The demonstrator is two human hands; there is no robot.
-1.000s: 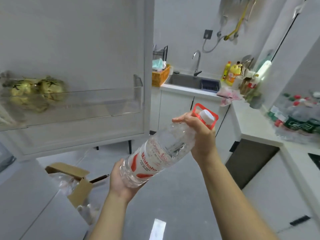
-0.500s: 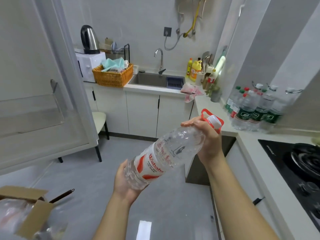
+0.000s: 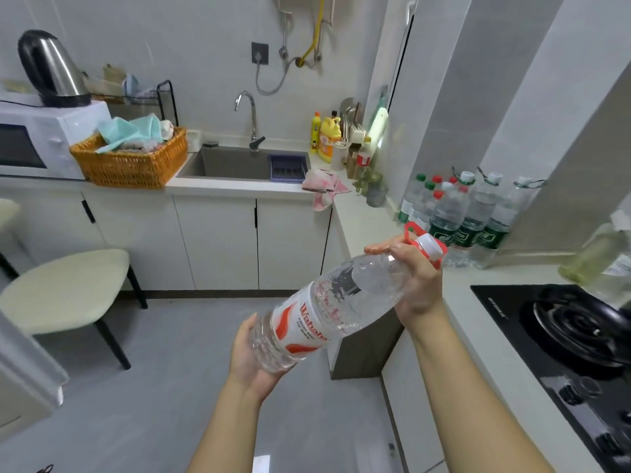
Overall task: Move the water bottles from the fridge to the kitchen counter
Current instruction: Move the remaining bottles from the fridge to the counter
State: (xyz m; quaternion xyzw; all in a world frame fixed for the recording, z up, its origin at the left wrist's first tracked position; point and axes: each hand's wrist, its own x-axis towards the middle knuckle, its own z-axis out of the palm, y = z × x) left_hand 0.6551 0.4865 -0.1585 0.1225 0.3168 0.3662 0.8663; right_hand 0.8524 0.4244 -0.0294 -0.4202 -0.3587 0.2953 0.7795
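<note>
I carry a large clear water bottle (image 3: 327, 308) with a red and white label, a white cap and a red carry handle, tilted with its cap up to the right. My left hand (image 3: 251, 356) cups its base from below. My right hand (image 3: 415, 278) grips its neck just under the cap. Several water bottles (image 3: 461, 216) with green labels stand on the white kitchen counter (image 3: 362, 216) to the right, against the wall. The bottle I hold is over the floor, just left of that counter's edge.
A black gas hob (image 3: 563, 336) fills the near right counter, with a pale bottle (image 3: 601, 257) behind it. Sink (image 3: 239, 163), detergent bottles (image 3: 327, 136) and a pink cloth (image 3: 324, 187) lie at the back. An orange basket (image 3: 131, 162), microwave (image 3: 37, 141), kettle (image 3: 51, 68) and chair (image 3: 65, 288) stand left.
My view has swung right, away from the open fridge door toward the counter. The bottle, still in both hands, has come closer to the counter and the standing bottles.
</note>
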